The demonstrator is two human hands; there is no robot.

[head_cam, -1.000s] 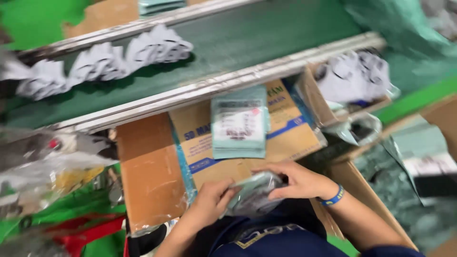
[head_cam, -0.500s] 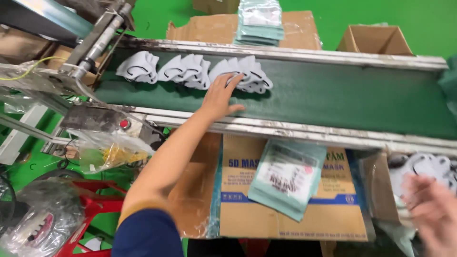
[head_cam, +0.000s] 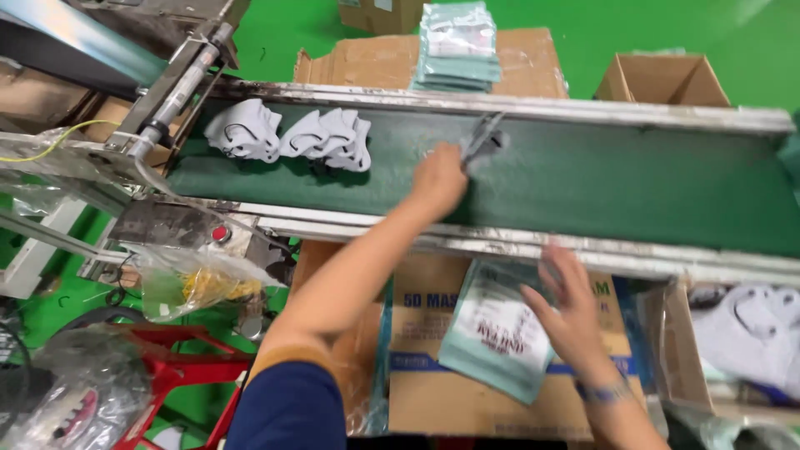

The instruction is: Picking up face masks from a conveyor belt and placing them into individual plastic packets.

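Observation:
My left hand reaches over the dark green conveyor belt and grips a small bunch of white folded masks, blurred by motion. More white masks lie in a row on the belt to the left. My right hand hovers with fingers spread just above a stack of pale green pouches that rests on a cardboard box in front of me. It holds nothing.
A box of white masks sits at the right. Beyond the belt stand another cardboard box with green pouches on top and an open box. Plastic bags and a red frame are at my left.
My left hand has pulled a bunch of masks off the row on the belt and moved right with it. My right hand has come in from the right edge over the pouches.

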